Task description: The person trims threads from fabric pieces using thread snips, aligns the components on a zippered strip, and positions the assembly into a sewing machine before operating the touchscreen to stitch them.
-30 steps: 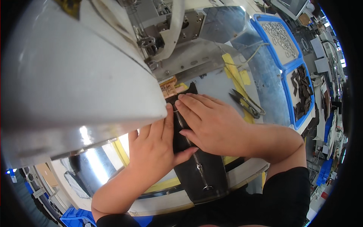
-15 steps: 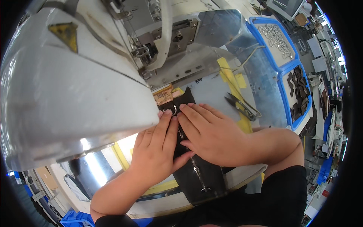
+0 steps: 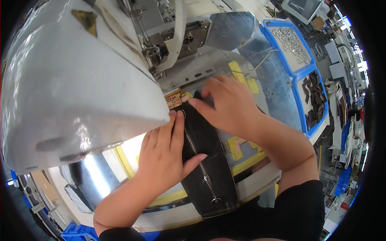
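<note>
A long black piece of leather or fabric (image 3: 219,164) lies on the machine bed with a metal zipper (image 3: 196,150) running down it. The zipper pull (image 3: 207,179) sits toward the near end, and a metal ring (image 3: 183,114) shows at the far end. My left hand (image 3: 161,156) rests flat on the piece's left side, fingertips beside the ring and thumb out across the zipper. Above the far right corner is my right hand (image 3: 233,106), fingers bent and thumb apart from them, with nothing visible in between. Wooden blocks (image 3: 173,99) stand just beyond the piece.
The large white sewing machine head (image 3: 80,92) fills the left, its mechanism (image 3: 187,38) beyond my hands. At the right are blue trays, one with metal rings and hooks (image 3: 290,42), one with dark strips (image 3: 314,96). Yellow tape (image 3: 237,71) marks the bed.
My right hand has come off the zipper area and moved up and away to the far right corner. My left hand stays on the piece. The thread snips are now hidden behind my right arm.
</note>
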A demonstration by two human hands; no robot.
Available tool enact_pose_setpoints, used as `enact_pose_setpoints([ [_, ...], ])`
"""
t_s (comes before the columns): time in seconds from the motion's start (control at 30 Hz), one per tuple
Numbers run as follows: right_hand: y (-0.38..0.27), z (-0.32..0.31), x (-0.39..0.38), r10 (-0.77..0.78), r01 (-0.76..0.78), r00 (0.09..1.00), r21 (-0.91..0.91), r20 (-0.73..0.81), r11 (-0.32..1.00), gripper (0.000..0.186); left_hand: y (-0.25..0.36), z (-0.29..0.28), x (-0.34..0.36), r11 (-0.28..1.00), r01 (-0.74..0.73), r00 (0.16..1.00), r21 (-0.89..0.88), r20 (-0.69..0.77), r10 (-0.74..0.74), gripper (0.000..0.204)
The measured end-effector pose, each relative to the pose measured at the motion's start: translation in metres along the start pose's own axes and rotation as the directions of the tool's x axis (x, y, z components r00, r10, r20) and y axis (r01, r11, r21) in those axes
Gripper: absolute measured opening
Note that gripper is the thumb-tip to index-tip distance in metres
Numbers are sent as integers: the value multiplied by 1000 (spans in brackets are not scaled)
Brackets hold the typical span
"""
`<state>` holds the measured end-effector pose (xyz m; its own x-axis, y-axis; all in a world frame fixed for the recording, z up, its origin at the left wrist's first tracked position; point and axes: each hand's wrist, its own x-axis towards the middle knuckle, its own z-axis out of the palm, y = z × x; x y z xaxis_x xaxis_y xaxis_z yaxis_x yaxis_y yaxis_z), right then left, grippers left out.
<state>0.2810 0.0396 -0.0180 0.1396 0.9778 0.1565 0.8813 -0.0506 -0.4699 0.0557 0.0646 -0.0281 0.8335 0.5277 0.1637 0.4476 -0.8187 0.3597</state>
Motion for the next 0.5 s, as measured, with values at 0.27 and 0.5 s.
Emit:
enact_pose_setpoints([
  [0.27,-4,11,7,16,-18,1000,87,14,996,20,3,0,1,997,-6,1000,71,6,5,94],
  [0.5,-4,13,7,22,-21,999,57,-25,998,18,4,1,3,996,-4,1000,86,-8,5,93],
])
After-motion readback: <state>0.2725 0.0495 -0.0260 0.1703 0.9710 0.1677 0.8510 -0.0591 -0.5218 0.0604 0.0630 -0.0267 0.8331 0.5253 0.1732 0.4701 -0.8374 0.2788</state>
